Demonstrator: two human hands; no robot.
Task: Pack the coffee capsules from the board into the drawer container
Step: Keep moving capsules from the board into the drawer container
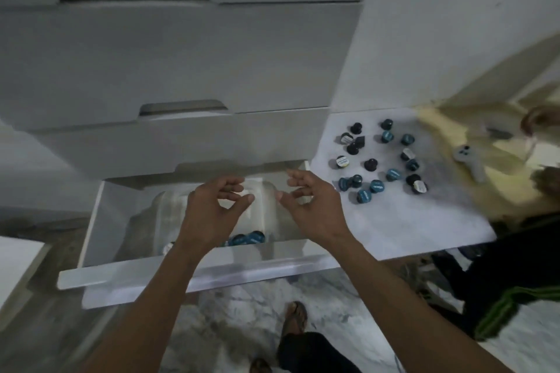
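Capsules mostly scattered mid-board, few in drawer container; left hand and right hand loosely curled, empty, above it; next, probably reaching boardward.

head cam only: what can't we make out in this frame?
- Capsules in the drawer: its front wall and the left hand hide most; no count.
- Capsules on the board: label text too small.
- Grey object and the clutter around it: motion-blurred.
- Right hand: appears empty.

Print on the capsule lids is too blurred to read.
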